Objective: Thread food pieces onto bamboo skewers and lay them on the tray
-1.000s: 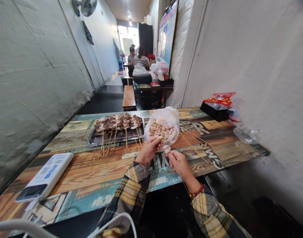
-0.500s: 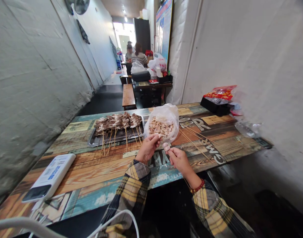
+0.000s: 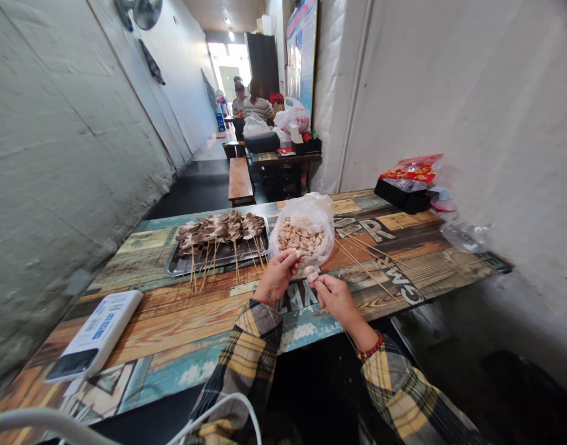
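Observation:
My left hand (image 3: 277, 277) is closed in a pinch on a small pale piece of meat at the mouth of a clear plastic bag (image 3: 303, 233) full of such pieces. My right hand (image 3: 335, 295) is closed around a thin skewer with pale pieces (image 3: 310, 274) threaded at its tip, close to the left fingers. Both hands hover over the near edge of the painted wooden table (image 3: 181, 321). A metal tray (image 3: 181, 264) with several finished meat skewers (image 3: 221, 228) lies to the left of the bag.
Loose bamboo skewers (image 3: 364, 267) lie right of the bag. A white power bank (image 3: 96, 334) with a cable rests at the near left. A black box with red packaging (image 3: 406, 188) stands by the right wall. Other people sit at a far table (image 3: 283, 162).
The view has shifted slightly, so the table sits a bit higher in the picture. My hands stay together at the bag, with the skewer tip nearer the left fingers.

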Available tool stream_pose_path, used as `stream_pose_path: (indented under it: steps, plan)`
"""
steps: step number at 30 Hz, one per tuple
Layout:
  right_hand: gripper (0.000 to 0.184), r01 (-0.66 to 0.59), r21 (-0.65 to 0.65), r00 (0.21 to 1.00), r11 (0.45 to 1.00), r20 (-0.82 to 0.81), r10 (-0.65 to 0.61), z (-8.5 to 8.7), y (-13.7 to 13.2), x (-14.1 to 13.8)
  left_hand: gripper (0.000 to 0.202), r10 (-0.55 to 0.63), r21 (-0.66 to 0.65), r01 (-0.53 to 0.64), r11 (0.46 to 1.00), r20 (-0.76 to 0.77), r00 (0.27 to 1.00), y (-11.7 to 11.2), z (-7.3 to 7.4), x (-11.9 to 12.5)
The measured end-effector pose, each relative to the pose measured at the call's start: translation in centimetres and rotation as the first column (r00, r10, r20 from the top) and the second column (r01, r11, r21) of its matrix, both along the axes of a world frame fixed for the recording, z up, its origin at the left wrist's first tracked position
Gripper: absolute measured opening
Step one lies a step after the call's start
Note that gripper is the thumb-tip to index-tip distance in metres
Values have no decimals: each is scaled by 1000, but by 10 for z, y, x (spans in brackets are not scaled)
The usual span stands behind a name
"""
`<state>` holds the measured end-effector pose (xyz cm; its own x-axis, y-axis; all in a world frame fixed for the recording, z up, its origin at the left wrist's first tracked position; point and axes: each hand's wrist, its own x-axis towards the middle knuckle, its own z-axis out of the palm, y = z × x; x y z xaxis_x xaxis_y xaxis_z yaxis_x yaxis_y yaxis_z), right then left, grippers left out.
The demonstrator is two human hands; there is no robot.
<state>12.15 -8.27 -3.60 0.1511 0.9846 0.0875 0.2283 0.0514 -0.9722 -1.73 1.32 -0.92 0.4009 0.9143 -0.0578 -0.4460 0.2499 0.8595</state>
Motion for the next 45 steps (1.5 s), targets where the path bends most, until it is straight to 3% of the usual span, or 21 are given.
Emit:
stream_pose_path:
  steps: [28, 45]
  plan:
    - [28, 2, 10, 999, 1000, -33, -2, 1, 1, -1, 28, 13, 50, -5, 999, -154, 988, -1, -2, 2]
    - [27, 44, 67, 998, 997, 40, -46, -2, -1, -2, 25, -73, 128, 95, 987, -165, 984, -5, -1, 3]
